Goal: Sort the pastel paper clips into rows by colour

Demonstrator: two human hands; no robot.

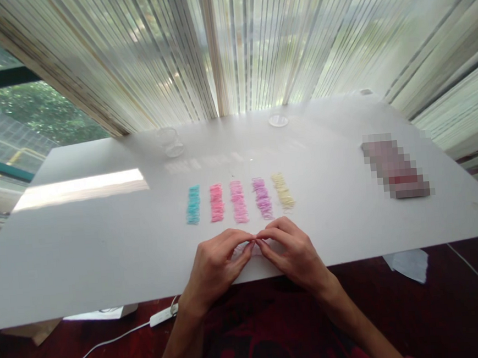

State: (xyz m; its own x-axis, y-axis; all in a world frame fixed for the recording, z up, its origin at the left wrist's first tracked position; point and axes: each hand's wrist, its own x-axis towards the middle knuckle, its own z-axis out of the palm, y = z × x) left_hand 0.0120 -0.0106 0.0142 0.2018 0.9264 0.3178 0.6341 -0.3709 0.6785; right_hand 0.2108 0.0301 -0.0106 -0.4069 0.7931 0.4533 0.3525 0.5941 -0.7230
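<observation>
My left hand [218, 263] and my right hand [291, 249] meet near the table's front edge, thumbs and forefingers pinched tip to tip. Whatever they pinch is too small to make out. Beneath the fingers, partly hidden, lies a pale pinkish patch of small pieces [250, 250]. Just beyond the hands, five neat columns of thin small pieces lie side by side: a turquoise column [193, 204], a coral-pink column [216, 203], a light pink column [238, 201], a purple column [262, 198] and a yellow column [283, 191].
On the white table [103, 239], a clear container [173, 144] stands at the back left, and a clear round lid [278, 121] lies at the back. A pixelated flat object [397, 167] lies at the right. Striped curtains [245, 46] hang behind. A power strip [163, 315] is below the front edge.
</observation>
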